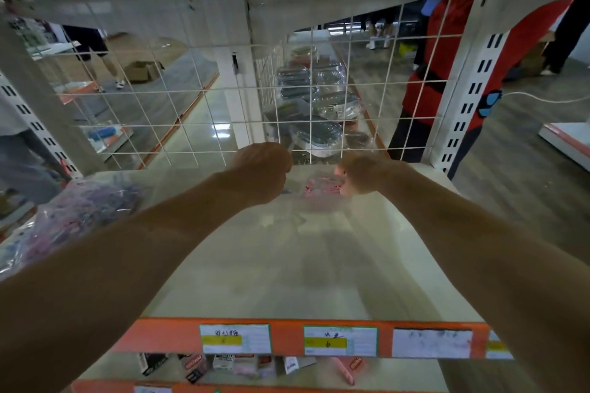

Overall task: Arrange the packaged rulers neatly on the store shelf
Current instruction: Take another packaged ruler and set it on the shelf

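On my feed the right hand's (360,174) fingers were curled under, its thumb and knuckles against the right edge of the packet (321,190), pinching it there as far as I could see. The left hand's (261,169) fingers were curled into a fist with its back towards the camera. I could not tell whether they held anything, since the fingertips were hidden behind the hand. That hand sat just left of the packet, its lower knuckles close to the packet's left end.

The packet was clear plastic with pink print. It lay flat at the back of the shelf (287,265), between the two hands and just in front of the grid (191,105). Its contents were too blurred for me to read.

Both bare forearms reached in from the front, over the orange rail (287,337) with its labels (340,340). A bag (79,210) of purple and pink items lay on the shelf's left side, well apart from the packet. Beyond the grid I saw wrapped goods (319,89) on another shelf and a person in red (447,57) standing to the right. Below the rail, small boxes (223,364) stood on a lower shelf.
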Available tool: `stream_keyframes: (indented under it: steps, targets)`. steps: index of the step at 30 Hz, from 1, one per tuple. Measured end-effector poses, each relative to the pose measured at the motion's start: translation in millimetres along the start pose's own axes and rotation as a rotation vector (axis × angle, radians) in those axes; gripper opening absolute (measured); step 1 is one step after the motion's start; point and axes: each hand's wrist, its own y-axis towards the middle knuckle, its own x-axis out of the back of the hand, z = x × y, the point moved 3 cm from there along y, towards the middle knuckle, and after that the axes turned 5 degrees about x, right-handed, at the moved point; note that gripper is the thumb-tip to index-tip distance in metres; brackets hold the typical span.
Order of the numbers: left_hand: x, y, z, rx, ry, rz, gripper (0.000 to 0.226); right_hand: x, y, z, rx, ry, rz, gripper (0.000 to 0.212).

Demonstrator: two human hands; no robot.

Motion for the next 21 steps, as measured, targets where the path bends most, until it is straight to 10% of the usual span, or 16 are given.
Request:
stream_keyframes:
  steps: [14,18,21]
  targets:
    - [0.5,-12.6,-1.0,-0.081,0.031,-0.033,0.024,0.9,-3.4,2.0,-0.028,0.014,-0.020,0.033]
    - [6.0,-17.4,-4.0,-0.128,0.147,-0.044,0.025,33.2,-21.3,17.1,-0.079,0.713,-0.312,0.040]
    - [11.0,-20.1,-11.4,-0.209,0.241,-0.079,0.027,44.2,-35.8,34.7,-0.113,1.138,-0.203,0.039]
